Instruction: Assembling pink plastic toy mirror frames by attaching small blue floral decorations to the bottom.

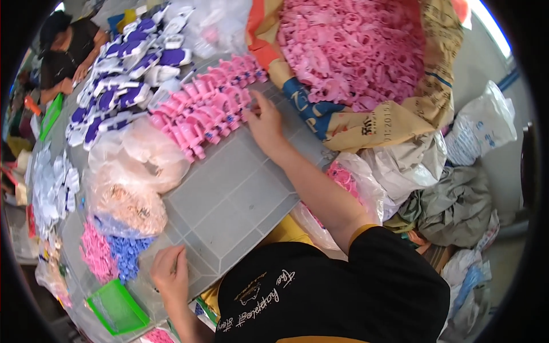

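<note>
Head view: paper sack (400,123) w/ pink plastic parts (349,46), right hand (264,123) beside

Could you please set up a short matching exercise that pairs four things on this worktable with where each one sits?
Things:
1. right hand
2. left hand
3. green tray
4. big paper sack

Places:
A. at the near edge of the grey board
B. far right, full of loose pink parts
C. at the end of the rows of pink pieces
D. near left corner, beside the pink and blue small bits

Pairs: 1-C, 2-A, 3-D, 4-B
</note>
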`<state>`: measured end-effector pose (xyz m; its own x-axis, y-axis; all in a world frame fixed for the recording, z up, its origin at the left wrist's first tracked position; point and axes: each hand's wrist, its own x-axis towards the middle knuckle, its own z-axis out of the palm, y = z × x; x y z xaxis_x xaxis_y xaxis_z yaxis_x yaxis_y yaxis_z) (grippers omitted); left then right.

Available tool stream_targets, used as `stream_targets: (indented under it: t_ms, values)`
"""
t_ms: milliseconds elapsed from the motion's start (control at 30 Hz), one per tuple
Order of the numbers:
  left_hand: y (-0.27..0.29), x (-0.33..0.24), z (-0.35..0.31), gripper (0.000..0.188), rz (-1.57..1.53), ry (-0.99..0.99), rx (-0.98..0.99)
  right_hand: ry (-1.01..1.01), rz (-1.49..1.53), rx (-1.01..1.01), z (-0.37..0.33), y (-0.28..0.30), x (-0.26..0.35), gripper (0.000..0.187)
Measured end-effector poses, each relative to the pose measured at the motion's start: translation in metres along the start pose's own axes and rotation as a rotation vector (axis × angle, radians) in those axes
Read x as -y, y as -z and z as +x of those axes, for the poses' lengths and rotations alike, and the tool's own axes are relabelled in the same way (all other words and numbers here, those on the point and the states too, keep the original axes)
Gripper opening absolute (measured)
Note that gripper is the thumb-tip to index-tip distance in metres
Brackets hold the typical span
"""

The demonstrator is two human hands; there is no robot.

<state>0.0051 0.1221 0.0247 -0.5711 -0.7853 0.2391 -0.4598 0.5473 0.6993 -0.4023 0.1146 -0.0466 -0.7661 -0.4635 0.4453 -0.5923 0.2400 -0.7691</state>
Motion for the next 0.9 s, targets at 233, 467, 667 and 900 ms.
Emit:
stream_targets:
  t_ms: [233,467,667,900]
  values:
    - [0.006,0.011,-0.002,0.009,0.012,0.015,0.016,0.339,-0.137,-0.156,0.021,0.072,0.047,0.031]
    - [-0.006,0.019,-0.010,0.011,0.026,-0.036,0.002,-0.208,-0.567,0.038,0.118,0.142,0.008,0.079]
    - [-0.006,0.011,-0.005,0.014,-0.026,-0.134,0.019,0.087,-0.686,-0.150,0.137,0.153,-0.042,0.085]
    - [0.025,0.051,-0.008,0.014,0.248,0.165,-0.417,0.172,0.267,-0.040,0.058,0.120,0.057,0.069]
